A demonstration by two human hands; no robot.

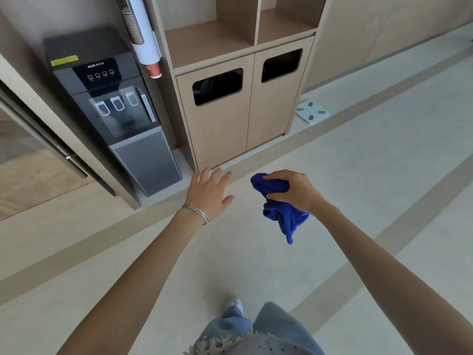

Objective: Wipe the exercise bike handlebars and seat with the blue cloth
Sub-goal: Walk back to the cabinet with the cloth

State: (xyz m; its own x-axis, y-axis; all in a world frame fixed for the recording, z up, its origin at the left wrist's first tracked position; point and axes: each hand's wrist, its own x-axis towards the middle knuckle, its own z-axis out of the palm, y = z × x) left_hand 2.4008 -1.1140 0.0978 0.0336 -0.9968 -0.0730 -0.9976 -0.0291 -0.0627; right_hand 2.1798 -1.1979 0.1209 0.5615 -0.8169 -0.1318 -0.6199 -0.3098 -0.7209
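The blue cloth (280, 208) is bunched up in my right hand (291, 192), with one end hanging down below the fist. My left hand (208, 193) is held out flat to its left, fingers spread, holding nothing; a thin bracelet sits on that wrist. Both hands are over the pale floor in front of a wooden cabinet. No exercise bike, handlebars or seat appear in this view.
A grey water dispenser (115, 106) with a cup tube (142, 32) stands at the left. A wooden cabinet (245, 108) with two bin openings is straight ahead. A white bathroom scale (312, 111) lies on the floor at its right. My jeans and shoe (235, 304) show below.
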